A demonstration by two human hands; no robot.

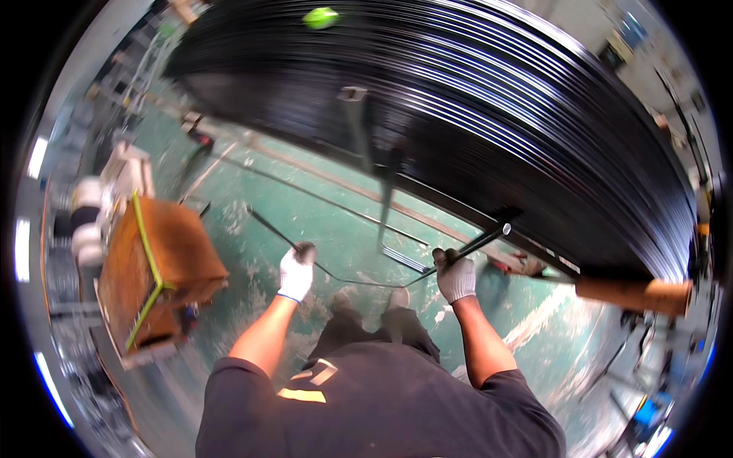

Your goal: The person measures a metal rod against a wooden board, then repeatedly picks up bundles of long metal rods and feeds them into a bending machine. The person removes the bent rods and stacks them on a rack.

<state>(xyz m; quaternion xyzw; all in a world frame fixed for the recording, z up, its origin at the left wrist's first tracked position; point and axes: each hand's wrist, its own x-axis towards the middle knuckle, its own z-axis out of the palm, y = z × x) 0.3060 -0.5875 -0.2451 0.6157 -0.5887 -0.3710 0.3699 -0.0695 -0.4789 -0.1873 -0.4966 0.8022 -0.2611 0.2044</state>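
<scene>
My left hand [297, 273], in a white glove with dark fingertips, is closed round a thin black strip [271, 225] whose free end points to the far left. The strip [366, 283] sags between my two hands in front of my shoes. My right hand [456, 276], gloved the same way, grips a black tube [482, 238] together with what looks like the strip's other end. A pale round end shows on the tube, which reaches up to the edge of a large stack of long black bars [489, 99]. Motion blurs the stack.
A yellow-green object [321, 17] lies on the stack, and a metal post [356, 126] stands at its near side. On the left is a brown box [172, 244] with a yellow-green edge. Short metal bars [405, 259] lie on the worn green floor [252, 282]. A cardboard piece [634, 295] is at the right.
</scene>
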